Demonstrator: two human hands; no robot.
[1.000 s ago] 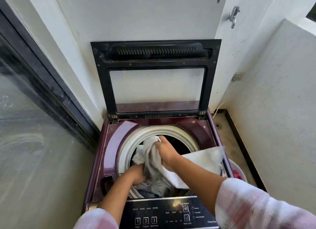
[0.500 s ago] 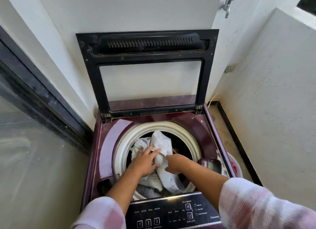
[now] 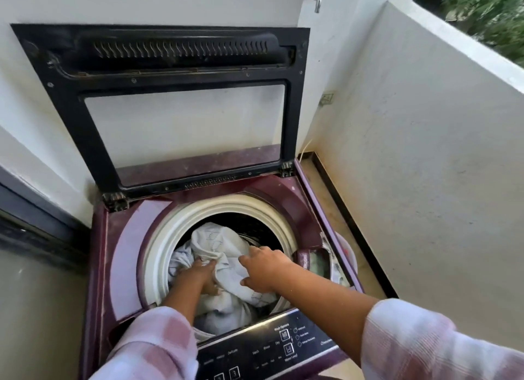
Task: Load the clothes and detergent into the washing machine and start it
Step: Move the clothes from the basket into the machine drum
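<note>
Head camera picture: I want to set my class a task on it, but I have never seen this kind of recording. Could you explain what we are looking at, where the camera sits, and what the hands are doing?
There is one view only, from a camera worn on the person's head, looking forward and down, so the two arms reach in from the bottom edge. No robot is involved.

The maroon box is a top-loading washing machine. Its black-framed lid stands raised against the wall, and the control panel is at the near edge.

Inside the round drum opening lies a heap of pale clothes. The left hand is pushed down into the cloth. The right hand rests on top of it, fingers spread rather than gripping.

A compartment sits at the drum's right; its contents are unclear.
</note>
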